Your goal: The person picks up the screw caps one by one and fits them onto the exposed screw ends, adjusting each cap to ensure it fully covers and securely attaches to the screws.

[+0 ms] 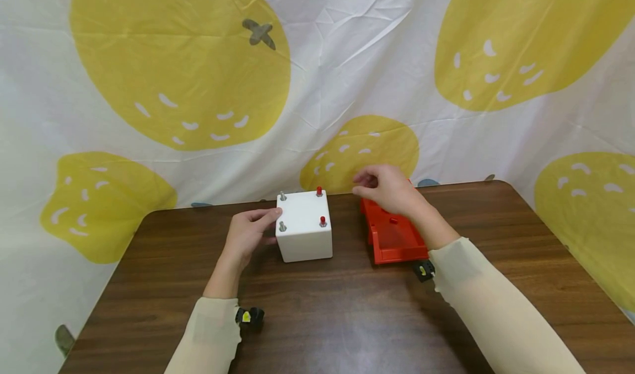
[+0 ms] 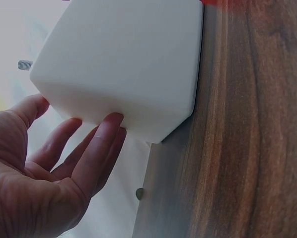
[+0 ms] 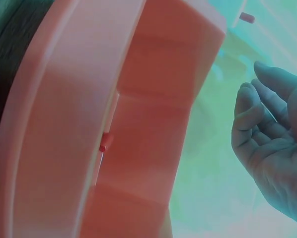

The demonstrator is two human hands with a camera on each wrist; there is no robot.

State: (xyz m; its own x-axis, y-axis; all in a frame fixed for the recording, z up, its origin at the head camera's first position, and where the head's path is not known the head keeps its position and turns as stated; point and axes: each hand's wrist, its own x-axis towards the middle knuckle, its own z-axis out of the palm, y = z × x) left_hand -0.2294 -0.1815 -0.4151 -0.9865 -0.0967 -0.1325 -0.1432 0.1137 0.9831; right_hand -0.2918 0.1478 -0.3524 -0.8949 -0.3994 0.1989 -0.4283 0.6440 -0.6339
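A white box (image 1: 303, 241) stands on the table with metal threaded posts at its top corners. The two left posts (image 1: 283, 226) are bare; red caps (image 1: 323, 220) sit on the two right ones. My left hand (image 1: 247, 231) rests its fingertips against the box's left side, thumb at the top edge; in the left wrist view its fingers (image 2: 96, 148) are fairly straight. To the right, my right hand (image 1: 389, 189) hovers above a red tray (image 1: 401, 252), its fingers loosely bent with nothing visible between them. One small red cap (image 1: 393, 220) lies in the tray.
The brown wooden table (image 1: 317, 319) carries both the box and the tray. Directly behind its far edge hangs a white cloth (image 1: 317, 87) with yellow fruit prints. A small black camera (image 1: 250, 316) is on each wrist.
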